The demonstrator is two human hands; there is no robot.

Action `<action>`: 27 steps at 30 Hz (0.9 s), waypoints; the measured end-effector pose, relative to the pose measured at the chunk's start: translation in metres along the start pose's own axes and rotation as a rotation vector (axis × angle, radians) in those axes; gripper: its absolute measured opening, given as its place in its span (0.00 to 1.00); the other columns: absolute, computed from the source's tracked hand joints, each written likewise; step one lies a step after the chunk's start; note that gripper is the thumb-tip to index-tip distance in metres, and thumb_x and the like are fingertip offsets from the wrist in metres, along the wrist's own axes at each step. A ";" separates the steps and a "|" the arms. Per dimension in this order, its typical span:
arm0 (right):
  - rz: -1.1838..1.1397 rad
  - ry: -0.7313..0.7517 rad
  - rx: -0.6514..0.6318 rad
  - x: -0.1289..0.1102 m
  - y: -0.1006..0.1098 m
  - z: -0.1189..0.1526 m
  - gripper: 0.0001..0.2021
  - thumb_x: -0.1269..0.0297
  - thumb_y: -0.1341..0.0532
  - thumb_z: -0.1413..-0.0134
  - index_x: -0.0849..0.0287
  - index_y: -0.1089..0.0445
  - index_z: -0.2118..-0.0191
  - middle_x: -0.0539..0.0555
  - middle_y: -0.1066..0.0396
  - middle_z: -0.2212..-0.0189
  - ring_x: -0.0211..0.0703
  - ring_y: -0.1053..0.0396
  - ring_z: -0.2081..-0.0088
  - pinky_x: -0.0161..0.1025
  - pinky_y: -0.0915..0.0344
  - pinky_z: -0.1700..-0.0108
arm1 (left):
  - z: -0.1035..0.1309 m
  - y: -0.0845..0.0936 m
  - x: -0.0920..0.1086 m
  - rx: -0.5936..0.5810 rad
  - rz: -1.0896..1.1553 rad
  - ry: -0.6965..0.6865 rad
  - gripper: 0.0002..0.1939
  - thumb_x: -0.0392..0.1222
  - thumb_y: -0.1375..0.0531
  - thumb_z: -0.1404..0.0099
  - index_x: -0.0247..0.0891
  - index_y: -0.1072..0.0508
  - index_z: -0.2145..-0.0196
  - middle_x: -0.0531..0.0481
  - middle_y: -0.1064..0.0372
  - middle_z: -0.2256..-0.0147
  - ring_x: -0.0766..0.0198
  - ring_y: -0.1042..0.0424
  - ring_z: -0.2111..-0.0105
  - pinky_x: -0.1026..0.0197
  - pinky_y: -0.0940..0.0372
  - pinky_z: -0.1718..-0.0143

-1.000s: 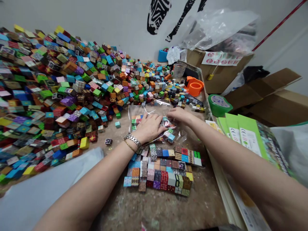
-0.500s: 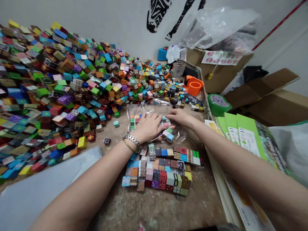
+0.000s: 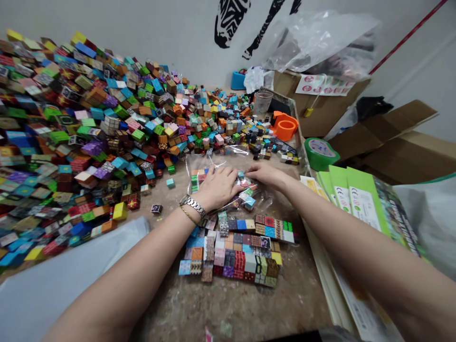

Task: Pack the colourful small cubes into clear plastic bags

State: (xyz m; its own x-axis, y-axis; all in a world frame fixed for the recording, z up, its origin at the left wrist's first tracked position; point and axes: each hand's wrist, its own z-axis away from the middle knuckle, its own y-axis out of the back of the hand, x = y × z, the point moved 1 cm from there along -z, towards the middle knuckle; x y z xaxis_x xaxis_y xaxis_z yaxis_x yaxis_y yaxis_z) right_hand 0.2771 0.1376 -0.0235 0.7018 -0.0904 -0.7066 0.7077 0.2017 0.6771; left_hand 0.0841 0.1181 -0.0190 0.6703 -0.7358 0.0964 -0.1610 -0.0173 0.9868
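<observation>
A clear plastic bag (image 3: 196, 162) with small patterned cubes in it lies flat on the worktable (image 3: 228, 313). My left hand (image 3: 218, 186) rests palm down on the bag, fingers stretched out, covering many of the cubes. At the bag's right side is my right hand (image 3: 264, 173), its fingers bent together on the film. What lies under those fingertips is partly hidden. A light-blue cube (image 3: 250, 203) shows at the bag's near side. Closer to me, rows of patterned cubes (image 3: 245, 249) sit packed side by side, with a few more stacked on top.
A large heap of loose cubes (image 3: 107, 123) fills the left and back. White sheets (image 3: 78, 266) lie front left. On the right are green printed cards (image 3: 338, 190), a green tape roll (image 3: 320, 153), an orange tape dispenser (image 3: 285, 126), a clear cup (image 3: 262, 102) and cardboard boxes (image 3: 388, 128).
The whole view has shifted slightly to the left. Both hands keep nearly the same position on the bag, and the cubes have not visibly moved.
</observation>
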 end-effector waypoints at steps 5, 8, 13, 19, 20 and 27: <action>-0.001 -0.027 0.036 0.004 -0.001 0.001 0.06 0.69 0.39 0.49 0.60 0.30 0.75 0.50 0.28 0.75 0.36 0.36 0.73 0.33 0.40 0.68 | 0.001 -0.001 0.000 0.002 0.008 -0.005 0.30 0.61 0.57 0.26 0.37 0.35 0.41 0.39 0.32 0.44 0.47 0.35 0.42 0.38 0.51 0.37; 0.009 -0.057 0.091 0.007 0.001 0.001 0.04 0.70 0.40 0.48 0.60 0.30 0.72 0.51 0.27 0.73 0.38 0.34 0.72 0.35 0.39 0.67 | 0.002 -0.002 0.000 0.010 0.005 -0.008 0.31 0.61 0.58 0.26 0.38 0.37 0.39 0.39 0.33 0.43 0.46 0.36 0.42 0.36 0.52 0.37; 0.160 -0.028 0.227 0.005 0.015 0.022 0.07 0.70 0.42 0.46 0.62 0.28 0.62 0.55 0.25 0.66 0.42 0.31 0.66 0.38 0.36 0.62 | 0.001 -0.001 0.001 -0.013 0.006 -0.010 0.30 0.60 0.58 0.25 0.39 0.37 0.38 0.39 0.34 0.43 0.44 0.37 0.42 0.35 0.51 0.38; 0.581 0.374 0.225 0.002 0.016 0.086 0.11 0.67 0.43 0.38 0.60 0.23 0.62 0.59 0.27 0.62 0.47 0.30 0.60 0.43 0.35 0.56 | 0.002 0.001 0.001 -0.023 0.032 0.003 0.31 0.60 0.60 0.25 0.39 0.37 0.38 0.39 0.33 0.44 0.46 0.36 0.42 0.37 0.50 0.38; 0.612 0.406 0.238 0.003 0.014 0.095 0.12 0.68 0.44 0.37 0.60 0.22 0.59 0.59 0.27 0.62 0.47 0.30 0.60 0.43 0.34 0.56 | 0.002 0.001 0.001 -0.025 0.039 0.005 0.30 0.60 0.60 0.25 0.39 0.37 0.38 0.40 0.33 0.44 0.46 0.36 0.42 0.37 0.51 0.38; 0.690 0.423 0.247 -0.002 0.004 0.119 0.11 0.66 0.44 0.35 0.61 0.23 0.60 0.58 0.28 0.65 0.48 0.30 0.61 0.43 0.34 0.58 | 0.001 0.000 -0.002 -0.032 0.048 -0.003 0.29 0.58 0.59 0.25 0.39 0.37 0.38 0.40 0.33 0.43 0.46 0.36 0.42 0.37 0.50 0.38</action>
State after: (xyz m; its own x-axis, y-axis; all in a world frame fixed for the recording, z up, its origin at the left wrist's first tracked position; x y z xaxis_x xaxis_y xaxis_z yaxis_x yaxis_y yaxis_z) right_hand 0.2885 0.0225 0.0049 0.9282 0.3578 -0.1020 0.1633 -0.1457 0.9758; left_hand 0.0827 0.1190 -0.0193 0.6605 -0.7370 0.1435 -0.1694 0.0399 0.9847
